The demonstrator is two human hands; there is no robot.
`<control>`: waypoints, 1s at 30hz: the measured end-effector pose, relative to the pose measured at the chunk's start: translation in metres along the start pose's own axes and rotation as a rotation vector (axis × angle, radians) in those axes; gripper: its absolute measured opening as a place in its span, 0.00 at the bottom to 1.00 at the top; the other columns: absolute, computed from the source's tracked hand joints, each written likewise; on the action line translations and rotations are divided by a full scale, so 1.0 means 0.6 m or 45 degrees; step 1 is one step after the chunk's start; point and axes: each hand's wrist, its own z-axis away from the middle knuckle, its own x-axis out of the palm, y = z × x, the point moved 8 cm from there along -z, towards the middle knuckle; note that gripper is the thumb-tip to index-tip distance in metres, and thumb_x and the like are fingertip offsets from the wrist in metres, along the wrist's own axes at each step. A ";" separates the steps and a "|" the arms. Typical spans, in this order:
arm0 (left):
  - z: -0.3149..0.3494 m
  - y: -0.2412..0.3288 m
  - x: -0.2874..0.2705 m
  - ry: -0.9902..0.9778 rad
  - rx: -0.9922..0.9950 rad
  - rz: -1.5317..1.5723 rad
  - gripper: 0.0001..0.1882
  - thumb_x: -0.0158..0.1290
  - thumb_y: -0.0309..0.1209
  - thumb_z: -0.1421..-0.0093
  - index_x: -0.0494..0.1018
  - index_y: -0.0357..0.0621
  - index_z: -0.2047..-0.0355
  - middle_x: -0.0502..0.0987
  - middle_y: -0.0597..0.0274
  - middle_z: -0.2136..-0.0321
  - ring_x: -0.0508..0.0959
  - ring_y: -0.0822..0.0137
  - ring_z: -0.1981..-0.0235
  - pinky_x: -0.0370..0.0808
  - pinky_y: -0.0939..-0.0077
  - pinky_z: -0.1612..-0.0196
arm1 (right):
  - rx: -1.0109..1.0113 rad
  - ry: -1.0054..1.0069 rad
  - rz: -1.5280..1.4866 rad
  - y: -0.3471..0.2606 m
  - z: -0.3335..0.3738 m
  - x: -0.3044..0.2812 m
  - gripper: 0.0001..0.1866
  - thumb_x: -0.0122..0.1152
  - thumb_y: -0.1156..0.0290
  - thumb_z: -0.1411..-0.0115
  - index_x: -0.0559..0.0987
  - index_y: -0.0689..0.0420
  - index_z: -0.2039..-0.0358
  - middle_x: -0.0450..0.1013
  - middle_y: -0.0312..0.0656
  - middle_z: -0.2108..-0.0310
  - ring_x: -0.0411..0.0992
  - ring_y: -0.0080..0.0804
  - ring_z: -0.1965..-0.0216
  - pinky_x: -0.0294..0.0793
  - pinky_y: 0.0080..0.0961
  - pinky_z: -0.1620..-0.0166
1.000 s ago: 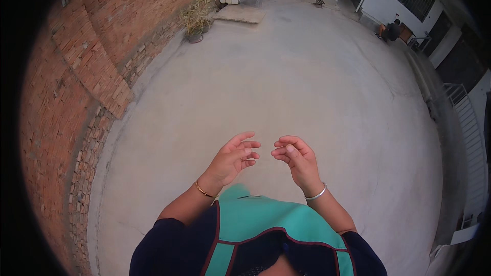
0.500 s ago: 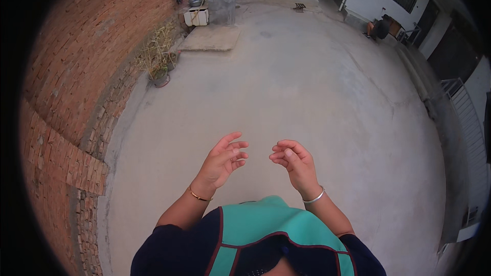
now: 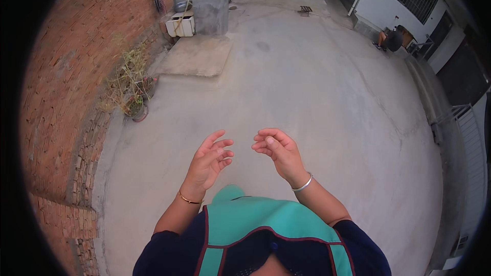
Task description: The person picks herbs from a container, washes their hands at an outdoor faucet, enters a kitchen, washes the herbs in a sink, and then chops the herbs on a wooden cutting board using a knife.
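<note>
My left hand (image 3: pixel 208 161) is raised in front of me, its fingers curved and apart, with nothing in it. A thin gold-coloured bracelet (image 3: pixel 190 199) circles that wrist. Facing it across a gap is my right hand (image 3: pixel 280 154), fingers bent and loosely spread, also holding nothing. A silver-coloured bangle (image 3: pixel 303 183) sits on the right wrist. Both hands are in the air above the concrete ground, just beyond the green apron (image 3: pixel 266 217) I wear over dark sleeves.
A brick wall (image 3: pixel 66 87) runs along the left, with potted plants (image 3: pixel 135 107) at its foot. Farther off are a concrete slab (image 3: pixel 197 56), a grey upright block (image 3: pixel 210 7) and a small rack (image 3: pixel 305 11). A person (image 3: pixel 393 40) crouches far right, near a white building; a railing (image 3: pixel 468 143) stands nearer.
The slab, plants and crouching person appear nearer and lower as my view moves forward. Both hands keep nearly the same pose, slightly farther left in the picture.
</note>
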 end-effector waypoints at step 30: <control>-2.094 0.451 -0.222 0.238 0.207 0.072 0.27 0.47 0.27 0.40 0.56 0.45 0.41 0.69 0.58 0.53 0.73 0.70 0.60 0.72 0.77 0.58 | 0.056 -0.119 0.005 -0.223 -2.012 -0.828 0.14 0.49 0.67 0.36 0.71 0.60 0.54 0.73 0.42 0.59 0.74 0.29 0.58 0.73 0.27 0.52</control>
